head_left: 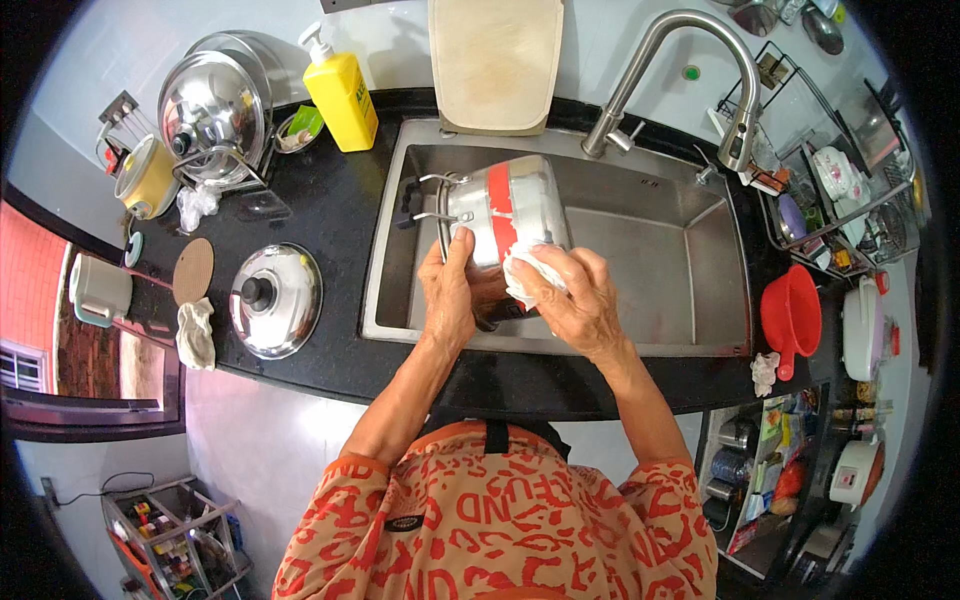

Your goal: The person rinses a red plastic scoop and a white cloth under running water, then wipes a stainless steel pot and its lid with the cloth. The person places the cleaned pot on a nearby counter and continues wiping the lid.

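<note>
A shiny stainless steel pot [540,191] with a red band [500,189] around its wall is tilted on its side over the sink [637,277]. My left hand [448,281] grips it at the rim, thumb on the outer wall. A metal handle with a black grip [409,202] sticks out to the left. In my right hand [581,300] is a crumpled white cloth [534,274], pressed against the pot's side over the lower part of the band. The pot's inside is turned away from view.
Left on the black counter [330,202] lie a steel lid with a black knob [277,300], a round brown mat [193,270] and a rag [196,334]. A yellow pump bottle [341,101] and a cutting board [496,67] stand behind. The faucet [675,22] arches above; a red dipper [791,311] sits right.
</note>
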Available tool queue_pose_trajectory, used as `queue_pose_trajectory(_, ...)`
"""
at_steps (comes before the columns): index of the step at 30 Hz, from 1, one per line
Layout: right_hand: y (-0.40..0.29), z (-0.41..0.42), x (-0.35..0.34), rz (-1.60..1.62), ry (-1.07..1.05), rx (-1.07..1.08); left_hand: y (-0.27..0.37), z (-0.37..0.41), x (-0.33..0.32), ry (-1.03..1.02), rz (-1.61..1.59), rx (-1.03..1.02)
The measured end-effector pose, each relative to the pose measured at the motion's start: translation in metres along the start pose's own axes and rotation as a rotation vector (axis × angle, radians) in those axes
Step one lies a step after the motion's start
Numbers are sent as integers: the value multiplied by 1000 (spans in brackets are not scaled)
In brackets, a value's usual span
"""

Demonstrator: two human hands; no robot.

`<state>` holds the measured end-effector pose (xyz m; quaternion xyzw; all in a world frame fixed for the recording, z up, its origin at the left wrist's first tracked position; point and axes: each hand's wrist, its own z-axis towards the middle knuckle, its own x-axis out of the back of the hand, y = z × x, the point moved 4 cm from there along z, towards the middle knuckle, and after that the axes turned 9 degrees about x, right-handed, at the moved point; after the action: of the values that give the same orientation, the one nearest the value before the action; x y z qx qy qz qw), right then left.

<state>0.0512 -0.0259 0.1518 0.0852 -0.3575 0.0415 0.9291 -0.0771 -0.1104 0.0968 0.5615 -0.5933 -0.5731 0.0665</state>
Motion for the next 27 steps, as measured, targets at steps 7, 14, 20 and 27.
queue_pose_trajectory(7, 60, 1, -14, 380, 260, -491, -9, -5, 13, 48, 117, -46)
queue_pose_trajectory(14, 3, 13, 7, 143, 22, -64, -17, -8, 23, -51, 250, -73)
queue_pose_trajectory(20, 29, 34, 4, 160, -25, -130, -12, -18, 19, -99, 461, -136)
queue_pose_trajectory(27, 7, 52, -14, 250, -125, -56, -15, -19, 13, -181, 417, -142)
